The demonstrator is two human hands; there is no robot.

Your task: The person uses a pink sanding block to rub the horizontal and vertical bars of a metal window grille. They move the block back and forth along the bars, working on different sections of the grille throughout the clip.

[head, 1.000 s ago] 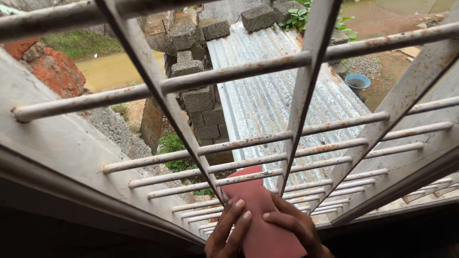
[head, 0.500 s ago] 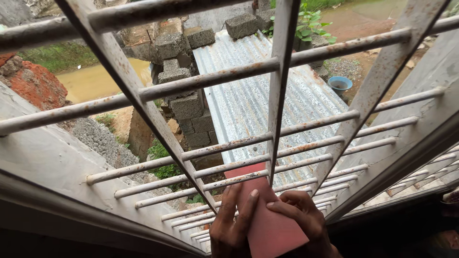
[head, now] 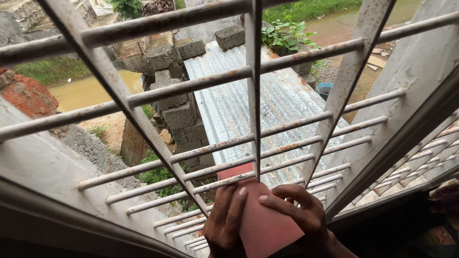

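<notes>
I hold a flat reddish-pink sheet (head: 264, 224), like sandpaper, against the lower bars of a rusty white window grille (head: 253, 95). My left hand (head: 224, 222) presses on the sheet's left edge with the fingers laid flat. My right hand (head: 301, 215) grips its right side, the fingers curled over the top. The sheet's upper end pokes out past a horizontal bar near the foot of a thin vertical bar.
Outside, below the grille, lie a corrugated metal roof (head: 248, 105), stacked grey concrete blocks (head: 177, 110), muddy water (head: 81, 91), green plants (head: 287, 31) and a blue bucket (head: 325, 90). A grey sill (head: 43, 157) runs at the left and a wall (head: 420, 67) stands at the right.
The view has shifted, so the grille and scene sit further left and lower. Both hands have moved slightly up the bars with the sheet, still holding it.
</notes>
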